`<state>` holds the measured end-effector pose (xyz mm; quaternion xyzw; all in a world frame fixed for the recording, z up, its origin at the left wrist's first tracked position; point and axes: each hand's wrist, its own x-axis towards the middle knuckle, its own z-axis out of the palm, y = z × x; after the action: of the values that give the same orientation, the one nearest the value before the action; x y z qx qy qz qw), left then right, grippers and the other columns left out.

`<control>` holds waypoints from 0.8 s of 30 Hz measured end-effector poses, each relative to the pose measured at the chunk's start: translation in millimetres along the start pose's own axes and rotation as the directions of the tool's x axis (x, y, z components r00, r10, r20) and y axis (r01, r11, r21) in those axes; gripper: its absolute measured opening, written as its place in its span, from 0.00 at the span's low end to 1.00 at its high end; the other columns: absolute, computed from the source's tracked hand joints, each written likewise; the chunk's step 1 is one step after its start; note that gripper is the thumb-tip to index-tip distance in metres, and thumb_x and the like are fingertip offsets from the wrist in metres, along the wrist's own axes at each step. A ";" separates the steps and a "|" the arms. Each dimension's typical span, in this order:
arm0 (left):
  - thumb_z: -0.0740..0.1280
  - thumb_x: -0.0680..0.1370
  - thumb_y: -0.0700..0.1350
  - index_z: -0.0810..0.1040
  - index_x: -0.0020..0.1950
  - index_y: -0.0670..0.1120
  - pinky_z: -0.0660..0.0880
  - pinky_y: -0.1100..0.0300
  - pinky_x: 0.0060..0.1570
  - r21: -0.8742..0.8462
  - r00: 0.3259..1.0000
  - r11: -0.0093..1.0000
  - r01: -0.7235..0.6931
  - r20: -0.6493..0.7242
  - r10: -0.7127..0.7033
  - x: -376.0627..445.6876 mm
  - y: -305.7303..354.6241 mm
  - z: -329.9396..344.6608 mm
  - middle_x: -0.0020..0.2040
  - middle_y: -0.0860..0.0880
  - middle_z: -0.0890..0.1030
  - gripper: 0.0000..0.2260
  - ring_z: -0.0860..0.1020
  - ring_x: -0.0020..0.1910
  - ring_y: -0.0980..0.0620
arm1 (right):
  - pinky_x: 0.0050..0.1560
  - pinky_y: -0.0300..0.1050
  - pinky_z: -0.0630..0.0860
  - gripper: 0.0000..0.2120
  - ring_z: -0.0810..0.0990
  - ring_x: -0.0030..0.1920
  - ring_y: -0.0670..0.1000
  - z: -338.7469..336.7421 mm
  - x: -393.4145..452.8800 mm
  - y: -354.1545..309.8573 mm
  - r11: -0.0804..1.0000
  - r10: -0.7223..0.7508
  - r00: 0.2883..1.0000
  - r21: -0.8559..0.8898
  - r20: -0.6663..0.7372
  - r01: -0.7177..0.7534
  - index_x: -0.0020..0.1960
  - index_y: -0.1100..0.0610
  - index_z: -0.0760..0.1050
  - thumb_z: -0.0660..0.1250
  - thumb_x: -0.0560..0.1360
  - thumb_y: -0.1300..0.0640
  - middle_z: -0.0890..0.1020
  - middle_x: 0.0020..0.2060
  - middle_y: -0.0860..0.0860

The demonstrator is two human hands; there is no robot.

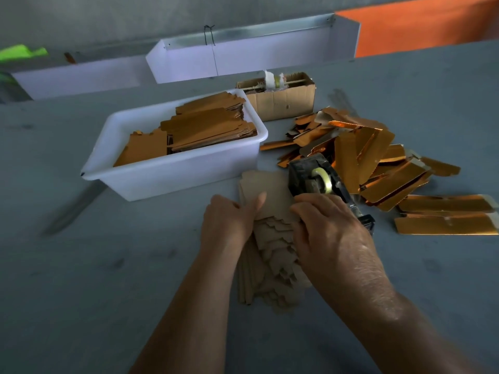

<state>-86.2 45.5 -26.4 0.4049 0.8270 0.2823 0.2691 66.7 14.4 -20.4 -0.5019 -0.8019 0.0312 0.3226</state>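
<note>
Two bare forearms reach in from the bottom edge, and their hands meet on a stack of tan card blanks (272, 255). The stack lies flat on the grey table (108, 279), on the near side of the tape dispenser (316, 179) and just beside it. The blanks are fanned, their notched ends stepped one over another.

The left hand (229, 222) holds the side of the stack farther from the tape dispenser. Its thumb lies straight across the top blank, and its fingers are curled at the edge. The right hand (332, 230) sits right against the tape dispenser, fingers bent down and closed over the stack's other side; its thumb is hidden.

Left of the tape dispenser stands a white tub (172, 179) holding brown blanks (205, 128) in flat piles. Right of and behind the tape dispenser sprawls a loose heap of gold foil blanks (378, 157). Beyond the tape dispenser is an open cardboard box (283, 101), and farther still a long white trough (243, 58).
</note>
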 end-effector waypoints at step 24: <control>0.72 0.62 0.56 0.82 0.38 0.41 0.72 0.48 0.46 -0.663 0.959 0.737 -0.130 0.105 0.263 -65.3 -32.1 -63.7 0.37 0.38 0.80 0.18 0.75 0.38 0.45 | 0.41 0.29 0.77 0.21 0.80 0.47 0.34 -25.5 -5.2 -27.8 0.562 0.351 0.887 0.690 0.301 -0.457 0.58 0.46 0.76 0.63 0.68 0.39 0.83 0.46 0.37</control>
<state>-111.3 -40.5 10.0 0.3968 0.6000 0.5379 0.4396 60.4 -10.6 7.6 -0.4924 -0.5998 0.4613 0.4301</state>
